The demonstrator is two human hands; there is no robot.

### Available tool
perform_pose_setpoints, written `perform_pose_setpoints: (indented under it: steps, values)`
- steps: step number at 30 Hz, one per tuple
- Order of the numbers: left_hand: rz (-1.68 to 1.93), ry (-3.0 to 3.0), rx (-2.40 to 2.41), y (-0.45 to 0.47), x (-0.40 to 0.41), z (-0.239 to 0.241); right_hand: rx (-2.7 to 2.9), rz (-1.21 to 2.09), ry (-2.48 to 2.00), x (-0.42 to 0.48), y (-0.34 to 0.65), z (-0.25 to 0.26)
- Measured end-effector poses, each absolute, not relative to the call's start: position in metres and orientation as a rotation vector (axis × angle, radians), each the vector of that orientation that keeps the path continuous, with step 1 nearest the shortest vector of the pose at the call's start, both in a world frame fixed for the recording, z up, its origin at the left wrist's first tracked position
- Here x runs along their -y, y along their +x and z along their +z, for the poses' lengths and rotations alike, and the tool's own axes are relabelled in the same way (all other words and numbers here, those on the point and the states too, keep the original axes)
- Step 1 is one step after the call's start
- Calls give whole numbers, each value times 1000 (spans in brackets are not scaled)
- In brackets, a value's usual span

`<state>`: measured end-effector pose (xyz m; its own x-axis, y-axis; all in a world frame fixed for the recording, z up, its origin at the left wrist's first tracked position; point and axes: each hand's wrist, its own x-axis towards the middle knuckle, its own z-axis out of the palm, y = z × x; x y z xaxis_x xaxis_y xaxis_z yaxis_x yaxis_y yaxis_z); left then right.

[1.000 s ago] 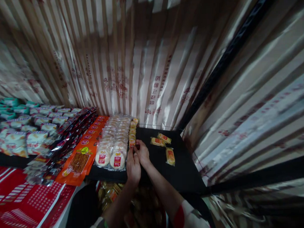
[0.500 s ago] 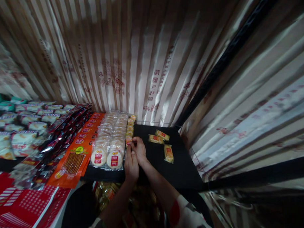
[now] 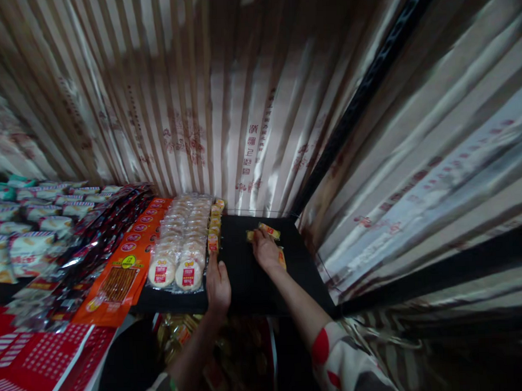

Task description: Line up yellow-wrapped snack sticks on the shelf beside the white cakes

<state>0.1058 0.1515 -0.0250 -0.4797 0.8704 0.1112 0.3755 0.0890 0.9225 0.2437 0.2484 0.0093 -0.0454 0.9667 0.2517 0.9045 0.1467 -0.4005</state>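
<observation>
My left hand (image 3: 218, 283) lies at the near end of a row of small yellow wrapped snack packets (image 3: 214, 223). Its fingers are stretched out and touch the nearest packet, with the thumb apart. Over to the right, my right hand (image 3: 266, 250) has its bent fingers closed over a loose yellow snack packet (image 3: 249, 236), hiding most of it. Just behind those fingers is a second loose packet (image 3: 271, 231). A third packet (image 3: 282, 257) shows partly beside the wrist. All of these are on a black shelf (image 3: 242, 287).
Left of the row stand clear-wrapped round crackers (image 3: 189, 273), orange snack bags (image 3: 122, 277), dark shiny packs (image 3: 97, 232) and white bags (image 3: 32, 252). A red basket (image 3: 48, 362) is at lower left. More yellow packets (image 3: 175, 332) lie below the shelf. Striped curtains and a black post (image 3: 328, 150) border it.
My hands were together at the near end of the packet row. My right hand has moved right to the loose packets, while my left hand stays by the row. The view has shifted slightly.
</observation>
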Motion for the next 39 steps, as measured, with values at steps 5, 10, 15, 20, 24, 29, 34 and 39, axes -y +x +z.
perform_pose_setpoints:
  steps: [5,10,15,20,24,29,34,39]
  values:
    - [1359,1249,-1949,111,-146,-27,2146,170,-1907,-251,249,17]
    - [1250,1295,-1977,110,-134,-18,2359,226,-1708,-226,233,27]
    - [1159,1290,-1984,112,-121,-5,2456,389,-1410,-184,229,21]
    - [956,1385,-1983,115,-107,4,2461,536,-1141,-148,235,11]
    - [897,1423,-2016,117,-96,8,2109,544,-1282,-134,237,7]
    - [1121,1217,-1995,119,-93,-2,1670,814,-1583,-130,233,4]
    - [1298,1143,-1902,118,-95,-8,1565,1172,-1458,-133,221,0]
    - [1242,1195,-2014,111,-95,6,1610,972,-1454,-150,204,2]
